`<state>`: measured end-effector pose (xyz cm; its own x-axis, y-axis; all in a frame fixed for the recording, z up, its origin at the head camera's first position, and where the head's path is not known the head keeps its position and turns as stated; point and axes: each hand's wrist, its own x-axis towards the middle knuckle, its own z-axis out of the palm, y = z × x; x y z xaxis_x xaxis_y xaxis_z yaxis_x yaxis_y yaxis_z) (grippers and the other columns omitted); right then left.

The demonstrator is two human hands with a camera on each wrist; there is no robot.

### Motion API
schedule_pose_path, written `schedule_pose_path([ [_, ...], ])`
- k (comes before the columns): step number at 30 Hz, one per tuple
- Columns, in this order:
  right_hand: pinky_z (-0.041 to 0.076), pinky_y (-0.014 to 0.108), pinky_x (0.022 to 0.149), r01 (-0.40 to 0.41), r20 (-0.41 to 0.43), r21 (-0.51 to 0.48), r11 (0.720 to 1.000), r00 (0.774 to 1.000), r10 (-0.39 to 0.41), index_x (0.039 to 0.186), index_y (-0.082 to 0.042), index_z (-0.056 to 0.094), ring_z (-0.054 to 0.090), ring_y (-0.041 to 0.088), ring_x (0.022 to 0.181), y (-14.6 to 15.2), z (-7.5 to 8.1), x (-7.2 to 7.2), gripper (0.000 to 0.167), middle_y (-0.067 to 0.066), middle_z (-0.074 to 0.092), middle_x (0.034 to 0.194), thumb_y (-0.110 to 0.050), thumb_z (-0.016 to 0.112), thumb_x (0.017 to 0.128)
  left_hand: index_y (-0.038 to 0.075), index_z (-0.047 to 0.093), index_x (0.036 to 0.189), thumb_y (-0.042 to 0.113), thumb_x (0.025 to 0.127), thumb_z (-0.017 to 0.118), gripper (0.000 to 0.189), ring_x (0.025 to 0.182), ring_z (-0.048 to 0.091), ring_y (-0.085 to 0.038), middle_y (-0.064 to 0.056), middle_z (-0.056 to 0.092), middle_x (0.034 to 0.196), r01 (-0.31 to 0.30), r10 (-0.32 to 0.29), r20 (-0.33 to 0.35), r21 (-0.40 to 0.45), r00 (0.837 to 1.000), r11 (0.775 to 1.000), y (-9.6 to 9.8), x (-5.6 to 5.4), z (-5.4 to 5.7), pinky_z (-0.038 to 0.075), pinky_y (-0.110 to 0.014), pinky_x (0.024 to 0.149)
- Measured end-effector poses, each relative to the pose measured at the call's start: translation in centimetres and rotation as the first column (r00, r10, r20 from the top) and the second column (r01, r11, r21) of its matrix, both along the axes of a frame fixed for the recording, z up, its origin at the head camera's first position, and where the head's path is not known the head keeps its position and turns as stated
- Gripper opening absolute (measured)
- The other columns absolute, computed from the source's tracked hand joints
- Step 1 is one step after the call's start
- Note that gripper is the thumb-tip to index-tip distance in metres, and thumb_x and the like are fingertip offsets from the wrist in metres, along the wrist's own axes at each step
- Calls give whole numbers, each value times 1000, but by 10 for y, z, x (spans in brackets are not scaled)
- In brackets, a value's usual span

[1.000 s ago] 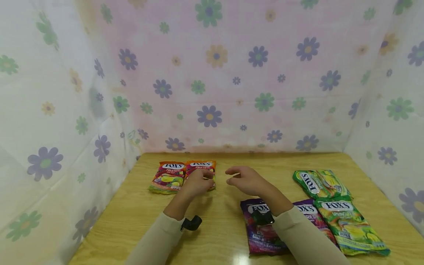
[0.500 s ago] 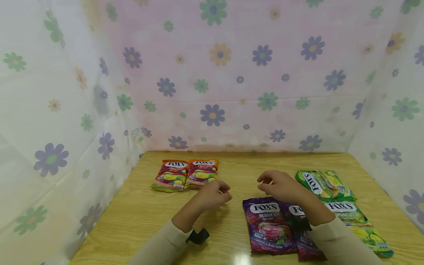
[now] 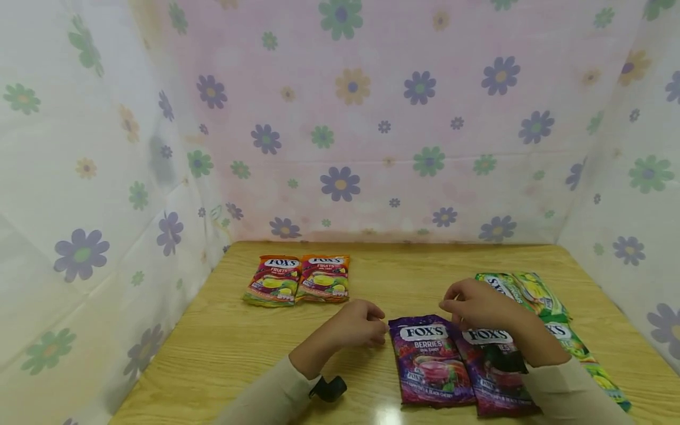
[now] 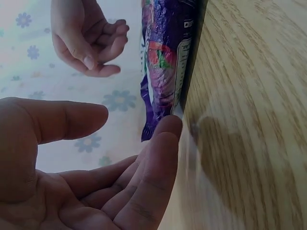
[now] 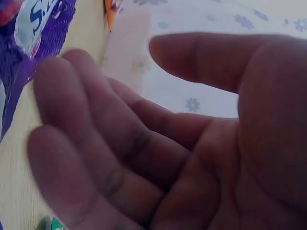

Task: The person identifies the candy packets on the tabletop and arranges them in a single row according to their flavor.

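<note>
Two purple berry candy bags lie side by side on the wooden table, the left bag [image 3: 432,369] in full view and the right bag [image 3: 494,383] partly under my right forearm. My left hand [image 3: 353,324] is just left of the left bag's top corner, fingers loosely bent and holding nothing. In the left wrist view its fingertips [image 4: 165,139] come close to the end of a purple bag [image 4: 165,62]; contact cannot be told. Above the purple bags' top edges hovers my right hand [image 3: 480,304], thumb apart from the loosely bent fingers [image 5: 57,91], with nothing held.
Two orange-and-red fruit candy bags, one [image 3: 273,282] left of the other [image 3: 324,280], lie at the back left. On the right are two green candy bags, the far one [image 3: 539,292] and the near one [image 3: 600,378], both partly hidden. Flowered cloth [image 3: 372,118] encloses the table [image 3: 255,354].
Both hands have moved right and nearer, from beside the fruit candy bags to the purple bags. The bags keep their places; the head view has shifted slightly.
</note>
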<state>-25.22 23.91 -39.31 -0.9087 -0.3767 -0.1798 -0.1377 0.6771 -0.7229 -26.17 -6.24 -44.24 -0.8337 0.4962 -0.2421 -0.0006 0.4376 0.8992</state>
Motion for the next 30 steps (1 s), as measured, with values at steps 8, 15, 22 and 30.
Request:
schedule_pose_path([
  [8,57,38,49,-87,108,58,994,991,80,79,-4,75,69,28,53,7,-4,3,43,10,71,62,-34,59,105,-4,64,129,20,100,67,38,81,77,-25,-10,77,93,49,-52,97,40,994,998,4,1,-4,64,-38,71],
  [15,56,36,46,-80,154,59,995,986,70,75,-4,76,70,27,49,4,-11,8,46,12,71,59,-36,59,105,-3,67,123,21,103,62,31,79,78,-27,-15,78,93,126,-141,155,102,978,987,0,-1,-7,64,-37,69],
  [22,58,37,49,-50,188,45,998,981,41,81,-3,76,70,28,52,1,-12,8,42,14,72,62,-35,61,104,-2,75,103,21,105,58,29,77,78,-27,-21,78,92,235,-257,182,134,949,963,-1,2,-7,64,-34,63],
  [30,59,36,49,-117,219,-2,993,969,115,83,-4,76,70,26,52,-5,-17,8,40,15,73,65,-35,61,104,-4,74,104,19,103,58,28,78,78,-24,-21,77,95,192,-227,219,169,949,967,0,5,-7,63,-31,63],
])
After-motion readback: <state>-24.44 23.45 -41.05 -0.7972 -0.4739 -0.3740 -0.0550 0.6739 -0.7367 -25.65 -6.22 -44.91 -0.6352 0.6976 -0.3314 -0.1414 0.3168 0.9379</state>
